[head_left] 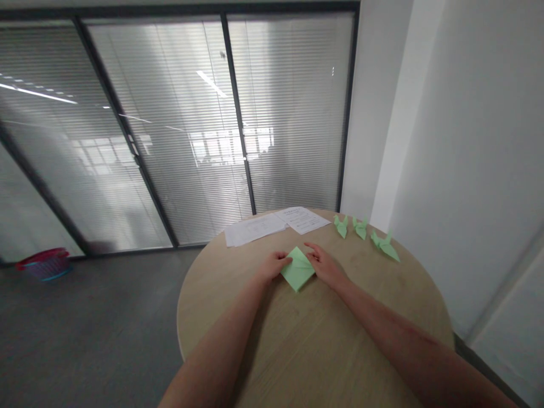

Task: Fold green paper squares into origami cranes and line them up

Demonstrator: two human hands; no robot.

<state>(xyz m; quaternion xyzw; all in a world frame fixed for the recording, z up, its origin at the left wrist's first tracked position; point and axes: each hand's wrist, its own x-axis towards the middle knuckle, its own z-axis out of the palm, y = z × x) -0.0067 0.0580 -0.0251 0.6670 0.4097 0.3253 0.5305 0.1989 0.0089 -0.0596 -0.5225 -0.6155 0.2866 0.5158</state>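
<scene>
A light green folded paper square lies with one corner toward me on the wooden table, and a crease or layer edge crosses its upper part. At its left corner my left hand grips it, the thumb on top and the other fingers partly hidden. My right hand is at the upper right edge, its thumb and bent fingers closed on the paper while the index finger reaches out past it. Three finished green origami cranes stand to the right, beyond my right hand.
White paper sheets and a printed page lie at the far edge of the round table. Behind it is a glass partition with blinds. A red and blue basket sits on the floor at left; a white wall is at right.
</scene>
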